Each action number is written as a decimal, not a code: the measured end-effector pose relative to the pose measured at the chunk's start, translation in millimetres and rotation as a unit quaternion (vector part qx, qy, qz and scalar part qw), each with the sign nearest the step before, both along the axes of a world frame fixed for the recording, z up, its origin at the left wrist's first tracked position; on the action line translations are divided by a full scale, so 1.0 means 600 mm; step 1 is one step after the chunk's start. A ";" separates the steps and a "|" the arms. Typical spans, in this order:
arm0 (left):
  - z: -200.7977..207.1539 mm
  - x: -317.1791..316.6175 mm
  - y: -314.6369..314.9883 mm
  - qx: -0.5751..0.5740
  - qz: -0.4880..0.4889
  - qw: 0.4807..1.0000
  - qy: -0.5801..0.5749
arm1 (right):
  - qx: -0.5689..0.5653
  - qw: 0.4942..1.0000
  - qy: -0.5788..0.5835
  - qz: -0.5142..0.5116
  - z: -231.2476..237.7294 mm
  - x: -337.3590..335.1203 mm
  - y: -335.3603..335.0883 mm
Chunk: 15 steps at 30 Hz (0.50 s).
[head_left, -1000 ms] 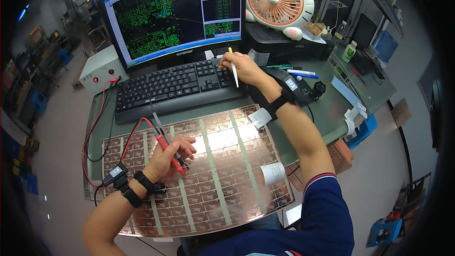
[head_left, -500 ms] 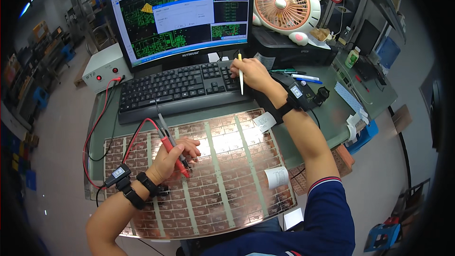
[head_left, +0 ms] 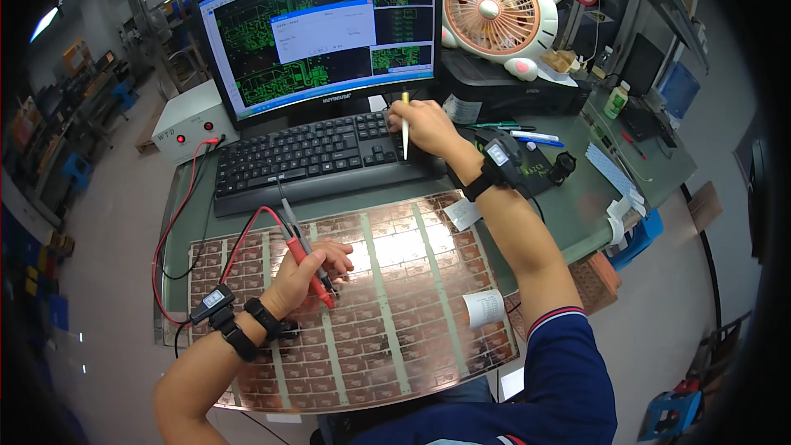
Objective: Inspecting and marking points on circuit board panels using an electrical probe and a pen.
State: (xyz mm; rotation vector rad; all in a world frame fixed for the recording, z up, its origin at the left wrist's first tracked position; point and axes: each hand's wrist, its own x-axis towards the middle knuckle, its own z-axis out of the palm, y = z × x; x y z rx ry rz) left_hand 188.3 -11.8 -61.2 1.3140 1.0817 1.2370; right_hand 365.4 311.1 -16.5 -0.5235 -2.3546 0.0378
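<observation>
My left hand (head_left: 301,276) rests on the copper circuit-board panel (head_left: 404,313). Its fingers are closed round a red test probe (head_left: 297,249) and a grey test probe (head_left: 290,214), whose tips point away in the air near the keyboard. Beyond the panel, my right hand (head_left: 428,127) is over the number pad of the black keyboard (head_left: 301,155). A slim white and yellow pen (head_left: 405,138) stays pinched in that hand while its fingers reach down at the keys. Whether a fingertip is pressing a key is hidden.
Behind the keyboard stands a monitor (head_left: 329,82) with green circuit layouts and a dialog box. A white power box (head_left: 194,125) at left feeds red and black leads. A fan (head_left: 494,12) sits on the printer (head_left: 511,97). Paper slips (head_left: 484,308) lie on the panel; pens (head_left: 535,138) lie right.
My right hand has shifted slightly left over the number pad with the pen. Yellow shapes have vanished from the monitor. My left hand keeps its grip; the whole view has shifted slightly.
</observation>
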 end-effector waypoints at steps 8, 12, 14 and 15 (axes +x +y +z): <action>0.006 -0.001 -0.002 0.027 -0.003 0.999 0.040 | 0.011 0.999 -0.008 -0.029 0.008 0.021 -0.011; 0.013 0.004 0.000 0.025 0.010 0.999 0.040 | 0.003 0.998 -0.016 0.053 0.014 0.020 -0.023; 0.011 0.000 -0.001 0.024 0.006 0.999 0.045 | -0.100 0.994 0.024 -0.022 0.014 0.022 -0.015; 0.011 -0.001 0.000 0.025 0.001 0.999 0.045 | -0.128 0.988 0.048 -0.078 0.017 0.028 -0.016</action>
